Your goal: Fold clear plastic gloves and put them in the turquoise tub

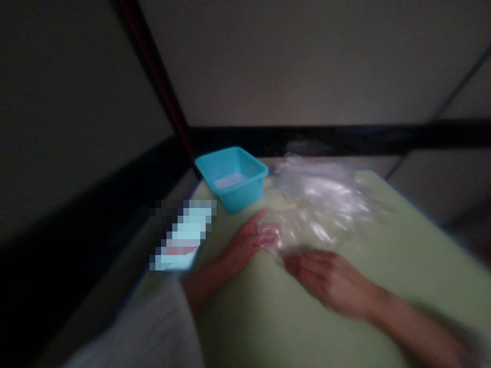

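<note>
A clear plastic bag (307, 230) lies over the green table in front of me. My left hand (249, 240) reaches into its near left end, with fingers stretched out and showing through the film; the thumb or a finger points up outside it. On the other side, my right hand (326, 276) is closed, its fingertips pinching the bag's near edge. Behind it a heap of clear plastic bags (326, 186) spreads toward the back of the table. Motion blurs the picture somewhat, so the bag's exact opening is hard to make out.
A turquoise plastic basin (245, 197) with something whitish inside stands at the back left. To the left lies a bright, pixelated flat object (192, 230). The table (268, 327) has a blue edge, and walls with a dark band rise behind it.
</note>
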Demonstrator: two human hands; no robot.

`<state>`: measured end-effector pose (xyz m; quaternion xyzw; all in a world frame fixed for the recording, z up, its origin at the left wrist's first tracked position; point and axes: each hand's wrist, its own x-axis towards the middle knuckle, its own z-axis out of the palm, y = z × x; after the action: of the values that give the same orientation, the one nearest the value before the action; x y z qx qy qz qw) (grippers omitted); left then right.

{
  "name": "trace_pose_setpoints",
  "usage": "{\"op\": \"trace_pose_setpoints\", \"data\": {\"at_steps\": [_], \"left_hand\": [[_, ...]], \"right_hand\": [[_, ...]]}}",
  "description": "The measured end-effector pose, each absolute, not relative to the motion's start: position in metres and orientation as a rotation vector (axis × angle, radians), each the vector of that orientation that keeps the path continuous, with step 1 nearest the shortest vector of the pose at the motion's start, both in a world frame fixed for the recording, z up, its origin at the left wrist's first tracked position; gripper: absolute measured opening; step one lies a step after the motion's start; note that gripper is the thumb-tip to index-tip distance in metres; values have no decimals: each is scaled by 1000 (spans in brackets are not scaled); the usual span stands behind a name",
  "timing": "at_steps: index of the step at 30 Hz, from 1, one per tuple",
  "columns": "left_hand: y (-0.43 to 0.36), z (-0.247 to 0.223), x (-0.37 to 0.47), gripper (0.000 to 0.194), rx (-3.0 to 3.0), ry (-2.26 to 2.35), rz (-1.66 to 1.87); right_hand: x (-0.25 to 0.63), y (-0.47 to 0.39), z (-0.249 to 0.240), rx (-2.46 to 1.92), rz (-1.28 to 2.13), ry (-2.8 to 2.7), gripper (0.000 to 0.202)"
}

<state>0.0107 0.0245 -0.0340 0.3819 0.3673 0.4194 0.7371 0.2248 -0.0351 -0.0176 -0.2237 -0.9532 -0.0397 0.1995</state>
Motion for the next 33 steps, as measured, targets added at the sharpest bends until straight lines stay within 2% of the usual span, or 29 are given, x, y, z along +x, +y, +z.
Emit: {"op": "trace_pose_setpoints", "data": {"at_steps": [5, 8, 12, 16, 18, 21, 28, 33], "left_hand": [[24, -27, 13, 52, 937, 881, 941], [23, -22, 14, 46, 980, 878, 911], [20, -15, 14, 50, 1021, 800, 817], [16, -9, 13, 52, 1090, 684, 692], [14, -8, 11, 59, 1101, 599, 635], [12, -10, 8, 71, 1089, 455, 551], [13, -19, 4, 82, 1079, 269, 419], [13, -17, 2, 83, 1118, 265, 390]], "right_hand": [[221, -39, -17, -534, -107, -2751, 26], [220, -43, -14, -447, 9, -2795, 26], [222, -43, -9, -466, 125, -2634, 29], [233, -33, 0, -886, 117, -2218, 20], [241, -25, 7, -1085, 138, -2095, 24], [251, -15, 17, -1255, 395, -2067, 25], [254, -5, 13, -1083, 1148, -1965, 30], [253, -6, 9, -921, 1402, -1891, 40]]}}
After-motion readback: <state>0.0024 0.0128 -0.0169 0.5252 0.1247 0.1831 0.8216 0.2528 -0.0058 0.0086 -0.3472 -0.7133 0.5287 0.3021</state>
